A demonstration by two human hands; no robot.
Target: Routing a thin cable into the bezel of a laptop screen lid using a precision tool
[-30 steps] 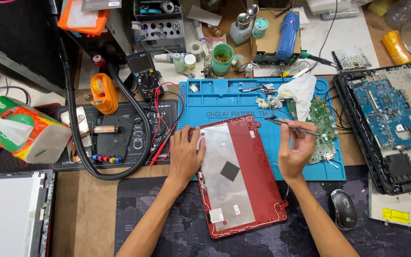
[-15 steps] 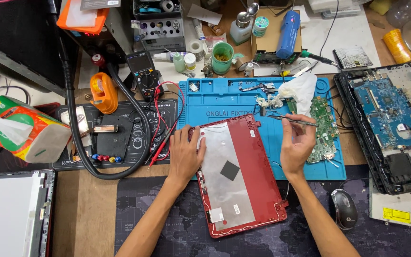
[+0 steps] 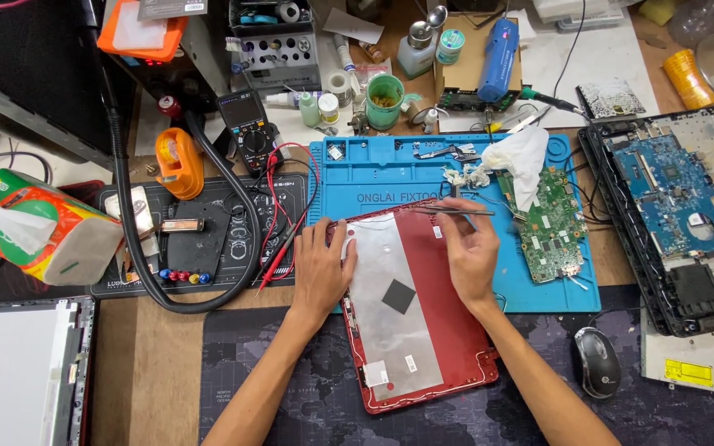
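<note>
Across the head view, take the red laptop cover (image 3: 413, 310) as your landmark: it lies inner face up on the desk (image 3: 142, 372), its far end resting on the blue repair mat (image 3: 390, 169) and its near end on the dark printed mat (image 3: 291, 363).

Your left hand (image 3: 321, 268) lies flat on the cover's left edge, fingers (image 3: 342, 239) spread and open, pinning it down and gripping nothing. Your right hand (image 3: 468, 252) sits at the cover's far right corner, fingers closed on a pair of slim tweezers (image 3: 452, 211), which lie level along the cover's far edge.

Right of the cover, a green circuit board (image 3: 551, 223) rests on the blue mat, partly under a white tissue (image 3: 522, 157). Farther right lies an opened laptop base (image 3: 679, 206); near the cover's right near corner sits a mouse (image 3: 597, 362). Left of the cover are a multimeter (image 3: 245, 124) and its red leads (image 3: 287, 211).

Judged from this, the step in hand is fine work at the cover's far edge. Your next move calls for a steady left hand and precise tip placement.
</note>
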